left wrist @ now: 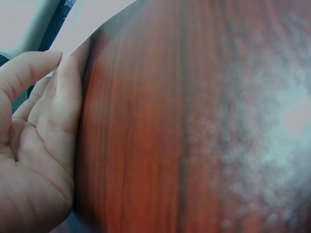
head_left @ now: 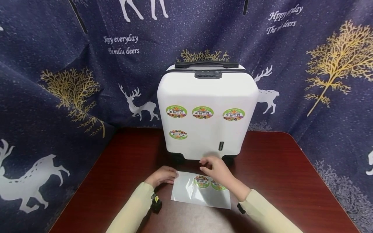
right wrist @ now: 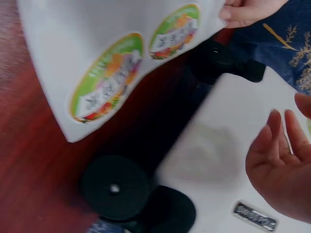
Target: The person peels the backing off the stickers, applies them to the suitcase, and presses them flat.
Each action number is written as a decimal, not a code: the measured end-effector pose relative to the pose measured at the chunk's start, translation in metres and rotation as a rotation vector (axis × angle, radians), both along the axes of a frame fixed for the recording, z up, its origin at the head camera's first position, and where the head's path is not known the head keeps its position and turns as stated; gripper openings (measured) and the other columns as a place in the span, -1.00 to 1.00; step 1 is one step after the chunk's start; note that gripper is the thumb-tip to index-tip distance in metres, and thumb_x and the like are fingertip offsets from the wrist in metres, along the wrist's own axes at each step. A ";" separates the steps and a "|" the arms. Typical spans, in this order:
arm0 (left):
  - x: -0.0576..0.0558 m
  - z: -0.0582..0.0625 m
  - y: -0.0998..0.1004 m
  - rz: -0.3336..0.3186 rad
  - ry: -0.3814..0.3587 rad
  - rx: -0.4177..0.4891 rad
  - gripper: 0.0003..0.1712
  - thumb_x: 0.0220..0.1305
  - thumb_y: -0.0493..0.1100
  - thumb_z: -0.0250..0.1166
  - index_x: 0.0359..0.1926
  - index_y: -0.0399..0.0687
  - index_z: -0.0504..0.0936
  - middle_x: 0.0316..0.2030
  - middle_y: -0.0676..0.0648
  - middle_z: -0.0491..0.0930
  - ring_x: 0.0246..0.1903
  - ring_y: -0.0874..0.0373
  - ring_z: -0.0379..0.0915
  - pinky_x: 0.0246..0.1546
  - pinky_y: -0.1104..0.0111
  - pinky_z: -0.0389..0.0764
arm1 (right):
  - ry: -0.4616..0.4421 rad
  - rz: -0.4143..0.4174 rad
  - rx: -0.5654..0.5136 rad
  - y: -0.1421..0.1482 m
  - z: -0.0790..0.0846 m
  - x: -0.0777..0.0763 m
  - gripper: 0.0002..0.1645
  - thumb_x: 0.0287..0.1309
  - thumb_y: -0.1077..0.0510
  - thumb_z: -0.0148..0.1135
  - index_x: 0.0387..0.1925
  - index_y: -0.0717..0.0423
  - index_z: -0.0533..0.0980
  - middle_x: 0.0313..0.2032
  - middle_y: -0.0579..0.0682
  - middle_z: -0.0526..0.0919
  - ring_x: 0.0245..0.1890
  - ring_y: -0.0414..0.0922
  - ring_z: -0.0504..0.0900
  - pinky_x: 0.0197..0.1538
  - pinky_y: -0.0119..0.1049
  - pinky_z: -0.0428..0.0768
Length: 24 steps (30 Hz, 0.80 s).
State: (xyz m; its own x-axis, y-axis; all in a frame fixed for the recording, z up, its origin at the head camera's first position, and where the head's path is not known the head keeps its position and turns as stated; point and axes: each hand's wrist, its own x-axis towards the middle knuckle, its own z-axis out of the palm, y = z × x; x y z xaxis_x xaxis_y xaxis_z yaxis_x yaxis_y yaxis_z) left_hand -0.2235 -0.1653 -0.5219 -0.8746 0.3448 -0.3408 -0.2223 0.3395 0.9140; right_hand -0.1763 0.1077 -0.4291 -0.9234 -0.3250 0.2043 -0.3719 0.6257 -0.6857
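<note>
My left hand (head_left: pixel 163 176) pinches the upper left corner of a white sticker sheet (head_left: pixel 186 194) between thumb and fingers; the left wrist view shows this pinch at the sheet's edge. Two oval fruit stickers (head_left: pixel 201 182) are on the sheet, the right one partly covered by my right wrist in the head view. My right hand (head_left: pixel 217 170) is raised over the sheet's far edge, close to the bottom of a white suitcase (head_left: pixel 204 87). Its fingers are loosely bent, with thumb and fingertips apart, and nothing shows between them in the right wrist view (right wrist: pixel 282 170).
The suitcase stands upright on a dark red wooden table (head_left: pixel 271 181). Its front bears three oval stickers (head_left: pixel 202 112) in a row, one more sticker (head_left: pixel 178 134) below at left, and a small nameplate (head_left: pixel 221 146). A blue deer-patterned cloth (head_left: pixel 140 74) hangs behind.
</note>
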 end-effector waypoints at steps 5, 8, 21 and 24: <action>0.001 0.003 0.004 0.021 -0.005 -0.030 -0.53 0.31 -0.27 0.27 0.11 -0.61 0.54 -0.14 -0.34 0.73 -0.25 0.12 0.70 -0.12 0.22 0.78 | -0.106 0.006 0.044 0.008 -0.017 -0.003 -0.63 0.18 0.21 0.42 0.01 0.28 0.64 -0.04 0.20 0.74 -0.30 -0.15 0.60 -0.19 -0.34 0.56; 0.001 0.002 0.004 0.026 -0.008 -0.035 -0.53 0.32 -0.27 0.27 0.11 -0.60 0.55 -0.14 -0.33 0.73 -0.25 0.11 0.70 -0.13 0.22 0.78 | -0.130 0.007 0.033 0.014 -0.028 -0.005 -0.62 0.15 0.19 0.43 -0.01 0.27 0.65 -0.05 0.21 0.72 -0.23 -0.11 0.60 -0.12 -0.24 0.59; 0.000 0.001 0.001 0.004 -0.002 -0.036 -0.53 0.34 -0.25 0.27 0.12 -0.59 0.55 -0.12 -0.33 0.73 -0.21 0.09 0.71 -0.08 0.21 0.77 | -0.245 -0.029 0.081 0.018 -0.051 -0.015 -0.67 0.13 0.18 0.46 -0.09 0.27 0.67 -0.13 0.18 0.75 -0.05 0.09 0.69 0.05 0.02 0.65; 0.000 0.001 0.002 0.004 -0.004 -0.037 -0.54 0.34 -0.24 0.28 0.11 -0.57 0.56 -0.12 -0.32 0.72 -0.22 0.10 0.71 -0.08 0.21 0.77 | -0.250 -0.016 0.084 0.018 -0.054 -0.017 -0.66 0.14 0.19 0.44 -0.08 0.29 0.66 -0.13 0.19 0.75 -0.04 0.11 0.69 0.07 0.03 0.65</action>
